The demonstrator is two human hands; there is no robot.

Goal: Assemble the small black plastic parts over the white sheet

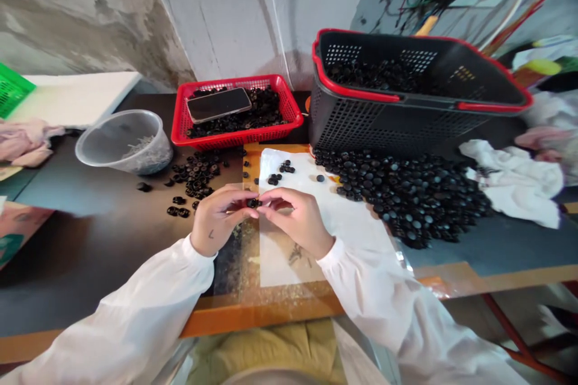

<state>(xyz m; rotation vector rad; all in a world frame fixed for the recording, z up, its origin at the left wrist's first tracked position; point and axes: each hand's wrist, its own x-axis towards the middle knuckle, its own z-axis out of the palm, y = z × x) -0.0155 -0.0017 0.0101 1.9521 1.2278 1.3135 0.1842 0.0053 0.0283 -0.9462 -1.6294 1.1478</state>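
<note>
My left hand [220, 217] and my right hand [295, 216] meet over the left edge of a white paper sheet [356, 234]. Between the fingertips of both is a small round black part [253, 203], pinched from either side; its details are too small to make out. Beyond my hands, a few black parts [274, 179] lie on the sheet. To the left is a loose group of black ring-like parts [196, 171]. A large heap of black round caps [415, 192] spreads to the right of the sheet.
A red basket [179, 114] of black parts, with a phone [220, 104] on top, stands at the back. Left of it is a clear plastic tub [97, 159] with small pale pieces. A tall black basket [361, 114] stands back right, near a white cloth [519, 180].
</note>
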